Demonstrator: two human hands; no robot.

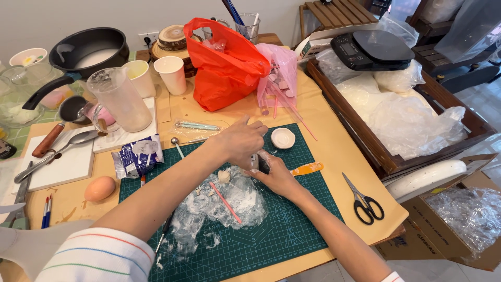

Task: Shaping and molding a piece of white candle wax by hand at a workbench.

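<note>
Gripping orange-handled craft knife (305, 168) in right hand (275, 176), fingers clenched | handle lying crosswise, pointing right | left hand (241, 141) pinching dark blade end over green cutting mat (292, 230)

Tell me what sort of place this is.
Probably a home craft or hobby table: a green cutting mat, scissors and a digital scale share it with a pan and an egg.

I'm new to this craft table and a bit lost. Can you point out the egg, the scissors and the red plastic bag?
egg (99, 188), head view, middle of the shell.
scissors (368, 208), head view, on the black handle loops.
red plastic bag (224, 70), head view, middle of its bulging front.
</note>
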